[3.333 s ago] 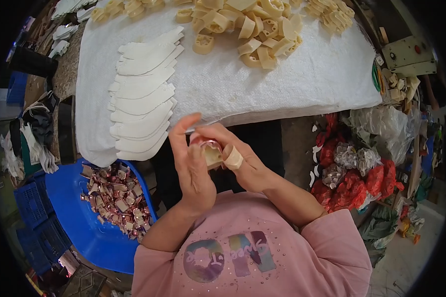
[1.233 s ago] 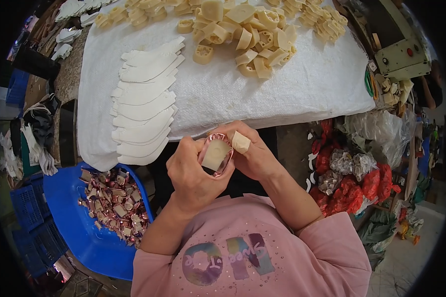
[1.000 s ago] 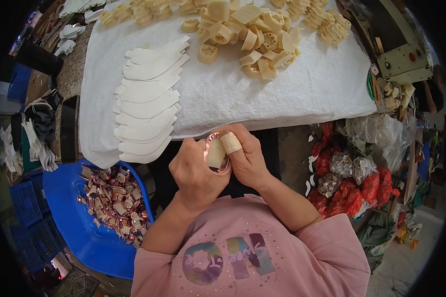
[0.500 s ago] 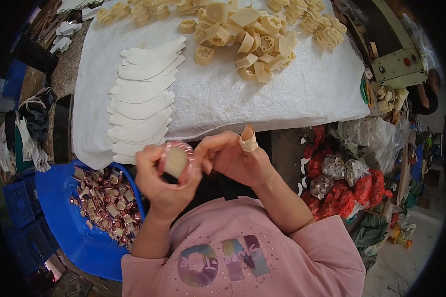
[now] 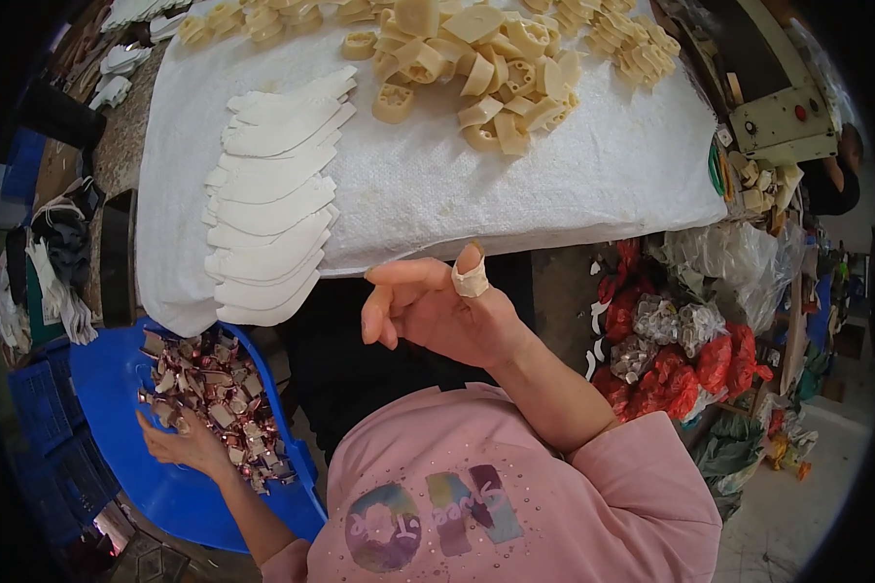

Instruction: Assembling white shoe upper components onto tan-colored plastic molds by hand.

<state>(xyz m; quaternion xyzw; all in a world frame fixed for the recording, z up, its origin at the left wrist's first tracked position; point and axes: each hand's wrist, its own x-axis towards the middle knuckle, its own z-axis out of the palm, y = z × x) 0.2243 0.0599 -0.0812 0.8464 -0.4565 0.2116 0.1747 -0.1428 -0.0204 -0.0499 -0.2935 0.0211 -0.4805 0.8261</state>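
Observation:
My left hand (image 5: pixel 187 444) reaches down into a blue plastic tub (image 5: pixel 117 389) at the lower left. Its fingers are spread over a heap of small pieces (image 5: pixel 231 413) with shiny pink sides and beige faces. No piece shows gripped in that hand. In front of my body, below the table edge, my right hand (image 5: pixel 447 309) hangs in the air with fingers loosely bent and apart, holding nothing visible. A beige tape wrap (image 5: pixel 471 281) covers its thumb. Nearby on the table lies an overlapping row of white curved cut pieces (image 5: pixel 272 209).
A white woven cloth (image 5: pixel 428 194) covers the table. Toward the back are piles of hollow cream plastic blocks (image 5: pixel 496 73). On the right stand red plastic bags (image 5: pixel 681 374) and a pale green machine (image 5: pixel 783 126). Blue crates (image 5: pixel 44 408) sit beyond the tub.
My left hand has left my right hand and gone down left into the tub. The pink-rimmed piece it held is no longer in it. My right hand has shifted slightly left, fingers looser.

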